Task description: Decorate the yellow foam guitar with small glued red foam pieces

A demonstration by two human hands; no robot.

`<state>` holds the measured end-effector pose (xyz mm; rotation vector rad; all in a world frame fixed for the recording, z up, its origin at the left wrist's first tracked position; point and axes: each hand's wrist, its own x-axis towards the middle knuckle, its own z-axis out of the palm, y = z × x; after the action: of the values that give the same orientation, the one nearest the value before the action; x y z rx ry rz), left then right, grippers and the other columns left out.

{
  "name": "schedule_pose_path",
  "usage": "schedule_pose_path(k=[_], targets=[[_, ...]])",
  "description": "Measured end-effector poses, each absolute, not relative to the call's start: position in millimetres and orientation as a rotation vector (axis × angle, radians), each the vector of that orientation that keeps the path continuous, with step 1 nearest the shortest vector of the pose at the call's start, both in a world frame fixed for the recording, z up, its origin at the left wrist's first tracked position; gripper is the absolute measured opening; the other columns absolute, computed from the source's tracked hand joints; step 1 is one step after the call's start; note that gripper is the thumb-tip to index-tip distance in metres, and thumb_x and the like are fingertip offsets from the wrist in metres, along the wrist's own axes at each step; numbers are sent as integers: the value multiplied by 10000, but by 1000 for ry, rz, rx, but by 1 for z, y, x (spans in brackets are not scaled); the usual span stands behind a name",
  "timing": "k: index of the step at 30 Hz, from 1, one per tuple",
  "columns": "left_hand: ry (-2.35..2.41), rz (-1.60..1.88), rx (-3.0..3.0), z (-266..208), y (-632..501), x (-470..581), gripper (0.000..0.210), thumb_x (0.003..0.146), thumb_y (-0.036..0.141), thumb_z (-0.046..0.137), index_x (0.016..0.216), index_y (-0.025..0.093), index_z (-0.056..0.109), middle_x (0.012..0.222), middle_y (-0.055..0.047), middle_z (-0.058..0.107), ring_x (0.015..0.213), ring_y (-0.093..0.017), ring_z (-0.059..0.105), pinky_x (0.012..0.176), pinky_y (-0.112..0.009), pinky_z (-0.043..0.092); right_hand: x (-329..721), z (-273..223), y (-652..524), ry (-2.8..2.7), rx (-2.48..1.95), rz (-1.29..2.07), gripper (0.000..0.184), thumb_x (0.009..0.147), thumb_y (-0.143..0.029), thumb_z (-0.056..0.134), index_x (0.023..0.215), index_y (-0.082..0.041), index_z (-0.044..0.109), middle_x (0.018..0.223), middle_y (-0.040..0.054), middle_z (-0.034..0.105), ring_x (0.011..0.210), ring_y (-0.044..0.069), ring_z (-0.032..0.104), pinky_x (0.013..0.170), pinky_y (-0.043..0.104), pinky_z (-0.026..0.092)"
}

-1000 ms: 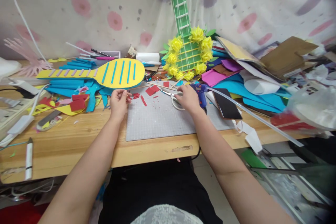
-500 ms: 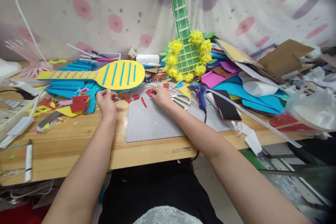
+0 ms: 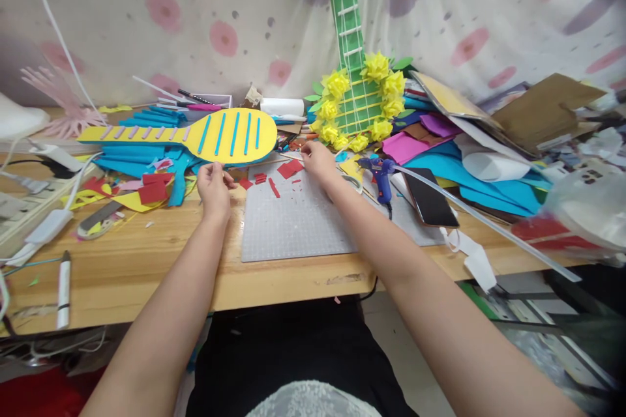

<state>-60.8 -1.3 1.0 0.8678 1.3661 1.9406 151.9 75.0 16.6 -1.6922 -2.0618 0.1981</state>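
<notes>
"Red paper (image 3: 290, 169): where does it lie?"

"Flat on the mat (image 3: 298, 228), near its back edge and left of the middle, with narrow strips (image 3: 274, 188) toward the left back corner."

"And the right hand (image 3: 319, 161)?"

"Just beyond, at the mat's back edge. Half a second ago it covered part of the red paper; now that shows whole."

"Its fingers?"

"Drawn together, pointing down. Whether they pinch anything, I cannot tell."

"What does the shift mean?"

"The hand has left both the red paper and the scissors (image 3: 358, 184), now partly behind the forearm. I judge it is after something small at that edge."

"Left hand (image 3: 214, 192)?"

"Loosely curled, just in front of the yellow guitar (image 3: 226, 137), off the mat's left edge. What it pinches, if anything, is hidden."

"Farther right?"

"Glue gun (image 3: 382, 184), then the phone (image 3: 432, 199) by the mat's right edge."
</notes>
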Motion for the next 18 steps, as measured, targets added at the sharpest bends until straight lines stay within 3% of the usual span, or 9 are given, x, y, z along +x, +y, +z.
schedule_pose_path(k=[4, 12, 18], targets=[[1334, 1856, 951, 0, -3, -56, 192, 828, 347, 529, 740, 177, 515, 426, 74, 420, 348, -47, 373, 370, -148, 327, 179, 15, 87, -2184, -1773, 166, 358, 774, -157, 460, 1103, -180, 600, 1078, 98, 644, 963, 228, 586, 820, 319, 432], [1292, 1714, 930, 4, -8, -47, 148, 815, 311, 538, 759, 174, 536, 511, 62, 455, 371, -50, 385, 361, -165, 374, 186, 9, 85, -2102, -1805, 147, 293, 828, -227, 426, 1017, -198, 648, 995, 82, 688, 924, 217, 619, 804, 314, 444], [1240, 1661, 971, 2, -7, -45, 111, 763, 261, 584, 808, 162, 564, 623, 32, 535, 432, -50, 463, 387, -163, 408, 191, 13, 88, -1942, -1677, 353, 291, 756, -144, 480, 992, -166, 648, 1017, 69, 680, 947, 176, 608, 863, 305, 441]])
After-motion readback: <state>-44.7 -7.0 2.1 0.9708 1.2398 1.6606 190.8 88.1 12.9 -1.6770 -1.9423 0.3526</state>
